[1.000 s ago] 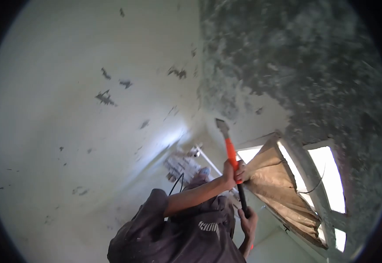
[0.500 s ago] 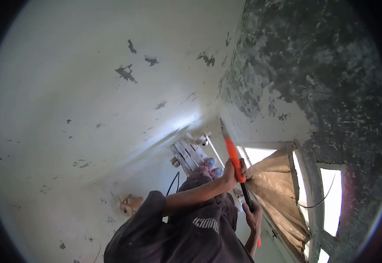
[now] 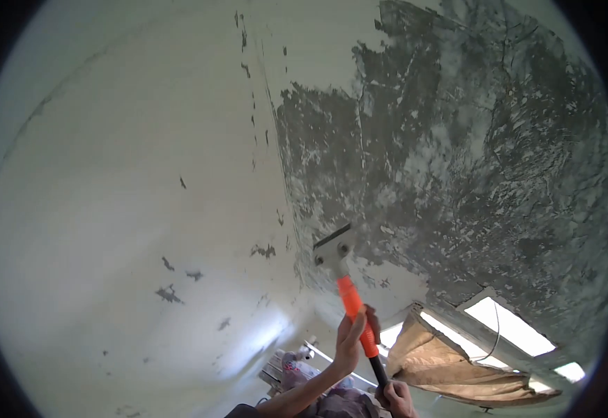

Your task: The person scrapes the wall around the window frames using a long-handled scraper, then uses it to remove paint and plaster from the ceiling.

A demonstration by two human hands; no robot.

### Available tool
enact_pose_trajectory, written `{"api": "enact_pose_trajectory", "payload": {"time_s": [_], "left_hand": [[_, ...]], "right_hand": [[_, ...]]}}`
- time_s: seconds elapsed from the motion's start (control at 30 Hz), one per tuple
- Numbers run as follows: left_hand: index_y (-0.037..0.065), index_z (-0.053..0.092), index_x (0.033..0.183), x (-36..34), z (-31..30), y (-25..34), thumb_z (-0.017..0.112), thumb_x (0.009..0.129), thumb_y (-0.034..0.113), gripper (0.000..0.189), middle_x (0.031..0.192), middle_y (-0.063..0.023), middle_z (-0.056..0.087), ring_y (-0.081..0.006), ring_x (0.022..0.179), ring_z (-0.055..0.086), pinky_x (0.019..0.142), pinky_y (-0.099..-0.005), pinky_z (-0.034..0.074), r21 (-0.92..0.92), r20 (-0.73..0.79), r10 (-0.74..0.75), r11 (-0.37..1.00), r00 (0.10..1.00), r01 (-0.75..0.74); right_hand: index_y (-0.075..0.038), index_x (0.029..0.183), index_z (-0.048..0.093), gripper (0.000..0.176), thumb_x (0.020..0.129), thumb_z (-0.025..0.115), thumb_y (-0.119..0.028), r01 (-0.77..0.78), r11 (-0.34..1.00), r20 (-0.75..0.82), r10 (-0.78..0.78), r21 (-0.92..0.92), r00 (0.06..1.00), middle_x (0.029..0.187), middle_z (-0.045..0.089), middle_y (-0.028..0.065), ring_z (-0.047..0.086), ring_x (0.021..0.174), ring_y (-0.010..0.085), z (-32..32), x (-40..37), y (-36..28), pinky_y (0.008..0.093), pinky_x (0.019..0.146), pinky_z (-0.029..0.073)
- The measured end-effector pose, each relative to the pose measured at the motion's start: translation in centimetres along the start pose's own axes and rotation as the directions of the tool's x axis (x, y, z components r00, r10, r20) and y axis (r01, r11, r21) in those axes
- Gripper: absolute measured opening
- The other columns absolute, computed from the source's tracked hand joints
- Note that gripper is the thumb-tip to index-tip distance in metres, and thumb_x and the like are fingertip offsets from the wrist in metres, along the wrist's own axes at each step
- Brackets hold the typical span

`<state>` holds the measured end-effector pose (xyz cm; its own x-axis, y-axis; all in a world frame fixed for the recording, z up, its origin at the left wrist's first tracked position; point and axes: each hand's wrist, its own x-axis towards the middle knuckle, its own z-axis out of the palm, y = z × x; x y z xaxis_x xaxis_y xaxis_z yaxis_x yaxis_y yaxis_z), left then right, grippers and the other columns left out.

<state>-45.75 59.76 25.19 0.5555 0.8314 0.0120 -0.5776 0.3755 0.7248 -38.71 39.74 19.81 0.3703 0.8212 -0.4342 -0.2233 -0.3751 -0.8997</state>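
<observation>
A long-handled wall scraper (image 3: pixel 350 296) with an orange grip, a black shaft and a wide metal head rises from the lower middle of the view. My left hand (image 3: pixel 348 346) is closed round the orange grip. Lower down, my right hand (image 3: pixel 398 399) wraps the black shaft. The scraper's blade (image 3: pixel 332 235) overlaps the patchy grey wall (image 3: pixel 415 160), close to the corner with the pale wall. Much of this grey surface is bare, with scraps of white coating on it.
The pale wall (image 3: pixel 143 174) on the left has chipped spots. Brown cloth or paper (image 3: pixel 429 359) hangs over a window at lower right, with a dark cable (image 3: pixel 497 331) beside it. Below me are wooden planks (image 3: pixel 270 373).
The view has tilted upward, showing more of the grey wall and less of my body. The scraper's head now shows its broad side. Both hands keep hold of it.
</observation>
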Motion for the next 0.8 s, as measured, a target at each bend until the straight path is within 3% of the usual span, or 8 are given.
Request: {"api": "enact_pose_trajectory", "payload": {"time_s": [0.1,0.2,0.37,0.43,0.63,0.7,0.8], "left_hand": [[0.003,0.046,0.107,3.6,2.1,3.2,0.043,0.101,0.033,0.03,0.067,-0.003,0.05,-0.0086,0.052,0.048,0.049,-0.0217,0.04,-0.02,0.149,0.022,1.0,0.989,-0.019],[0.003,0.046,0.109,6.6,3.7,6.3,0.043,0.101,0.033,0.032,0.066,-0.0009,0.048,-0.0063,0.045,0.043,0.042,-0.0202,0.037,0.0,0.256,0.026,1.0,0.966,-0.027],[0.003,0.044,0.112,9.0,6.1,9.9,0.046,0.1,0.033,0.032,0.063,0.0011,0.044,-0.0049,0.042,0.04,0.039,-0.0197,0.034,0.092,0.443,-0.08,0.995,0.893,0.043],[0.003,0.043,0.112,9.7,7.7,11.0,0.047,0.1,0.032,0.032,0.062,0.0011,0.044,-0.0047,0.041,0.04,0.038,-0.0195,0.034,0.076,0.528,-0.1,0.995,0.843,0.07],[0.007,0.038,0.109,9.6,9.4,9.6,0.05,0.098,0.031,0.029,0.061,0.0013,0.043,-0.0042,0.039,0.039,0.035,-0.0193,0.033,0.141,0.63,-0.128,0.989,0.766,0.049],[0.008,0.035,0.107,8.7,8.7,8.0,0.052,0.097,0.032,0.031,0.062,0.0011,0.043,-0.0043,0.038,0.039,0.034,-0.0201,0.034,0.256,0.598,-0.166,0.967,0.784,0.009],[0.008,0.034,0.108,8.3,8.0,7.5,0.054,0.096,0.032,0.033,0.064,0.0007,0.045,-0.0044,0.037,0.039,0.033,-0.0203,0.035,0.256,0.565,-0.187,0.966,0.803,0.045]], "right_hand": [[-0.007,0.071,0.056,0.046,0.098,0.044,-0.042,0.096,0.983,-0.023,-0.093,0.157,0.995,0.053,0.041,-0.0056,0.032,0.044,0.0045,4.0,0.9,-5.4,0.0233,0.041,0.022],[-0.003,0.087,0.058,0.048,0.097,0.044,-0.047,0.205,0.948,-0.012,-0.209,0.245,0.978,0.055,0.042,-0.0044,0.034,0.044,0.005,7.1,2.0,-7.8,0.0218,0.041,0.023],[-0.001,0.093,0.058,0.051,0.096,0.043,-0.05,0.355,0.879,-0.233,-0.29,0.318,0.928,0.057,0.045,-0.0027,0.036,0.044,0.0051,12.3,2.7,-8.0,0.0213,0.041,0.025],[0.0,0.094,0.058,0.054,0.095,0.043,-0.052,0.45,0.857,-0.342,-0.356,0.252,0.869,0.058,0.047,-0.0013,0.038,0.045,0.0053,14.0,2.2,-7.1,0.0208,0.041,0.026],[-0.002,0.09,0.058,0.055,0.094,0.044,-0.055,0.52,0.822,-0.56,-0.323,0.234,0.763,0.056,0.048,-0.0015,0.038,0.042,0.0057,17.9,0.4,0.9,0.0216,0.038,0.026],[-0.002,0.089,0.058,0.054,0.094,0.045,-0.054,0.534,0.818,-0.631,-0.303,0.213,0.715,0.056,0.048,-0.0017,0.039,0.042,0.0059,19.7,-0.1,4.4,0.0216,0.038,0.026],[-0.008,0.079,0.056,0.049,0.097,0.043,-0.051,0.446,0.886,-0.767,-0.196,0.129,0.611,0.057,0.046,-0.0034,0.039,0.048,0.0053,21.0,0.6,7.2,0.0219,0.043,0.029]]}}
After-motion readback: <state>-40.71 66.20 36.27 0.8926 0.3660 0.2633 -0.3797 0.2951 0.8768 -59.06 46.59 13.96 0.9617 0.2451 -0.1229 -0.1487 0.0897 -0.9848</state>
